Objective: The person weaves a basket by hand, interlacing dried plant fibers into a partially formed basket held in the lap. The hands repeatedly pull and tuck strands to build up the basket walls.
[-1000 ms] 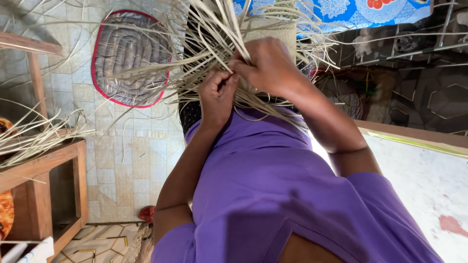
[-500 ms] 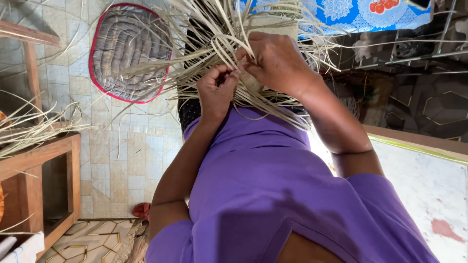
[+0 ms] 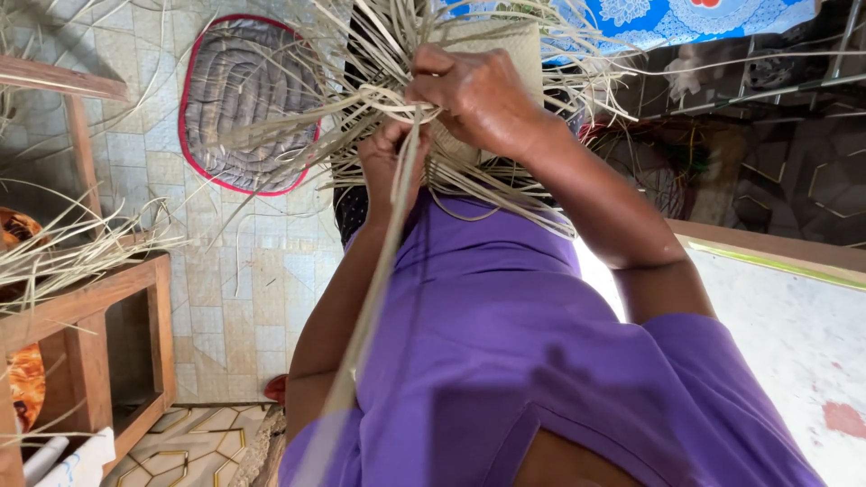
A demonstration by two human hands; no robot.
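Seen from the head camera, a person in a purple shirt (image 3: 505, 361) works a half-woven straw mat (image 3: 492, 54) held over the lap, loose pale strands fanning out all round. Left hand (image 3: 392, 167) is closed on one long strand (image 3: 374, 298) that runs toward the camera; right hand (image 3: 478, 95) presses curled fingers onto the weave. Beyond lie a red-edged grey cushion (image 3: 239, 99) on tiled floor (image 3: 244, 298) and a wooden stool (image 3: 99, 334).

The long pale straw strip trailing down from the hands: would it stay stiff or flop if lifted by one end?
The long pale straw strip would probably flop: it is thin and flat and hangs down from the left hand. It looks light, like the loose strands fanning around the half-woven pale straw piece under the right hand. It may crease if bent sharply.
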